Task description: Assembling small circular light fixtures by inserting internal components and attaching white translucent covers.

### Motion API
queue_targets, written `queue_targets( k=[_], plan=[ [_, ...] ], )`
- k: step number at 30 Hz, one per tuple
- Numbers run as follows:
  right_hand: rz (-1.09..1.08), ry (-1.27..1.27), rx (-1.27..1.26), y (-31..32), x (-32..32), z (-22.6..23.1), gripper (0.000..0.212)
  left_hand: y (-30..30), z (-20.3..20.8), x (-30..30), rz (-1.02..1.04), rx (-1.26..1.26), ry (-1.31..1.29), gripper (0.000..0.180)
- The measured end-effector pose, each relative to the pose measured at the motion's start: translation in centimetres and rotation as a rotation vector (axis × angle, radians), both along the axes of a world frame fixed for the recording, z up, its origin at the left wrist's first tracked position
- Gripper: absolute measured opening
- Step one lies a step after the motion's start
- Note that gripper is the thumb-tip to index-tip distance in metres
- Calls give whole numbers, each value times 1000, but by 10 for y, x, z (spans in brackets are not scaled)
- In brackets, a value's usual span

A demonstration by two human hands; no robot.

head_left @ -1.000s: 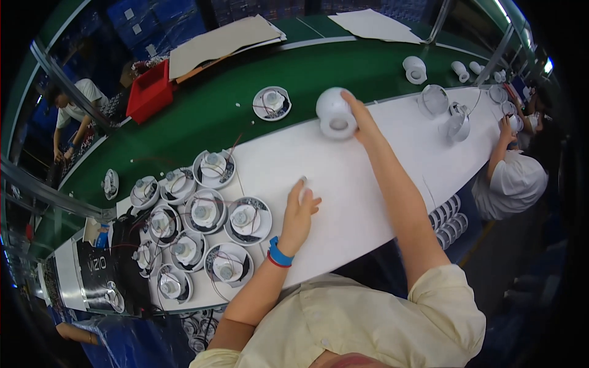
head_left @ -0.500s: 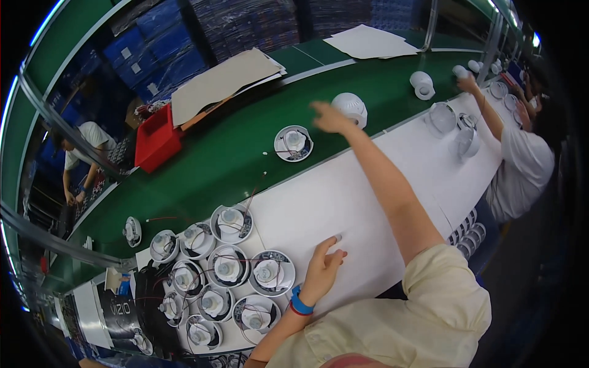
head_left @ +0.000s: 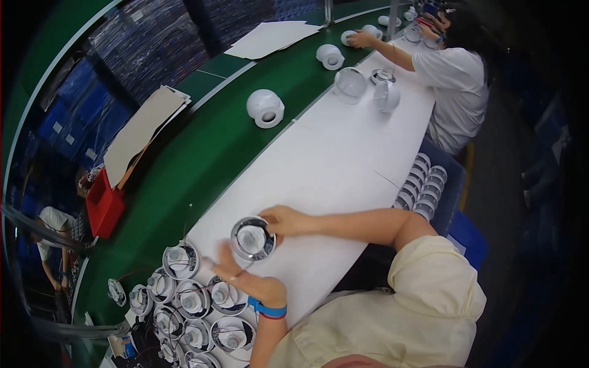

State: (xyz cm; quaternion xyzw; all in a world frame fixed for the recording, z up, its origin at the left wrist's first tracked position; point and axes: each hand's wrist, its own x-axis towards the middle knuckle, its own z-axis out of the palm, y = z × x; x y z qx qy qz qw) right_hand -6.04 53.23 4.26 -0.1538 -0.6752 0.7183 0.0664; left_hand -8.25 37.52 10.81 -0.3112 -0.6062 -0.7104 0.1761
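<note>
My right hand (head_left: 285,222) grips the right side of a round white housing (head_left: 245,260), with a white part and dark circuitry inside its open face. It is held over the white work surface. My left hand (head_left: 236,273), smeared a little by motion, is just below and left of this housing with its fingers apart; whether it touches the rim I cannot tell. Beside and below my left hand stand several similar open white housings (head_left: 191,300) with thin red and dark wires.
A white ball-shaped shell (head_left: 265,105) sits on the green conveyor (head_left: 165,196). Clear domes (head_left: 351,84) lie farther along the white work surface (head_left: 319,165). A co-worker (head_left: 457,80) reaches in at the far right. A red bin (head_left: 104,205) and cardboard sheets (head_left: 141,132) lie left.
My right hand has come back from the conveyor toward me, and a round housing from there is now in it. My left hand has moved left, near it. The view has turned right.
</note>
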Motion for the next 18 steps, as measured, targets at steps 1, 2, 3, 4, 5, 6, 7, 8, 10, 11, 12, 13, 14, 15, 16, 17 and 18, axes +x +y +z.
queue_targets(
  k=[1,2,3,4,5,6,7,8,10,11,12,13,14,15,16,17,18],
  plan=[
    [-26,-21,-85,-9,20,6,31,-7,-4,3,-6,3,0,54],
    [-15,14,36,-1,35,9,30,-20,-14,3,-144,-302,31,54],
    [-1,49,156,14,48,13,31,-28,-22,4,-278,-607,62,54],
    [-145,33,451,58,55,4,41,-16,-8,13,-301,-447,128,50],
    [-367,69,949,110,81,27,53,-10,-1,16,-296,-449,123,50],
    [-1087,-94,1216,165,89,16,63,-6,3,19,-300,-455,120,48],
    [-1264,-47,1166,199,113,66,75,-6,6,18,-290,-469,108,46],
    [-1565,-530,1429,251,150,67,78,-1,10,20,-326,-419,110,44],
    [-1535,-469,989,300,191,69,75,8,8,10,-267,-388,264,44],
    [-1461,-342,875,339,228,45,70,13,9,8,-244,-351,430,44],
    [-1486,-312,1056,351,247,27,67,9,10,7,-247,-378,369,39],
    [-1504,-270,1239,355,248,18,65,8,9,6,-221,-394,358,39],
    [-1411,-151,1012,330,226,27,67,6,4,3,-222,-298,274,35],
    [-1289,-42,781,284,199,49,70,0,0,-3,-202,-200,195,31],
    [-1188,-18,872,237,185,66,72,-3,10,1,-168,-223,132,27],
    [-1092,9,964,192,176,76,73,-3,15,2,-130,-230,125,27],
    [-990,36,1053,158,174,75,75,-2,17,4,-135,-236,102,27]
  ],
)
